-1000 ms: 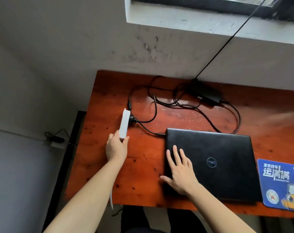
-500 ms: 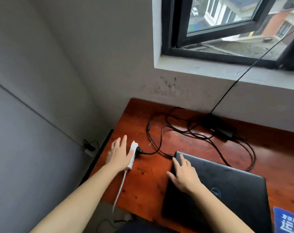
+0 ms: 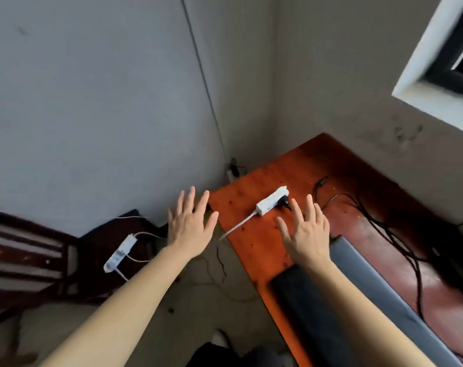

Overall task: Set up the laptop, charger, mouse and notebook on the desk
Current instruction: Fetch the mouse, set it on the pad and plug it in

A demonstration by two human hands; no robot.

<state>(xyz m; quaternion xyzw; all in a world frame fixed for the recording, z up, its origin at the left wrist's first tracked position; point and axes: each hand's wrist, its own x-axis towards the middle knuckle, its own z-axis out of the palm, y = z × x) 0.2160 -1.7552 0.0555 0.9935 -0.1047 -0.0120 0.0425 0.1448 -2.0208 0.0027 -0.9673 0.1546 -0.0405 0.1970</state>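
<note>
The closed black laptop (image 3: 338,308) lies on the red-brown desk (image 3: 254,234), partly under my right forearm. A white power strip (image 3: 271,201) lies near the desk's left end with the charger's black plug (image 3: 284,202) in it. The charger's black cables (image 3: 389,229) trail across the desk to the right. My right hand (image 3: 305,229) hovers open above the desk, just short of the strip. My left hand (image 3: 190,221) is open with fingers spread, beyond the desk's left edge. No mouse or notebook is in view.
A second white power strip (image 3: 120,252) lies on the floor to the left, with white cords. A dark wooden bench or frame (image 3: 26,255) stands at far left. A wall socket (image 3: 231,172) sits in the corner. The window frame (image 3: 442,59) is at upper right.
The view has swung left and tilted. My left hand let go of the desk power strip and moved off the desk's edge. My right hand lifted off the laptop toward the strip.
</note>
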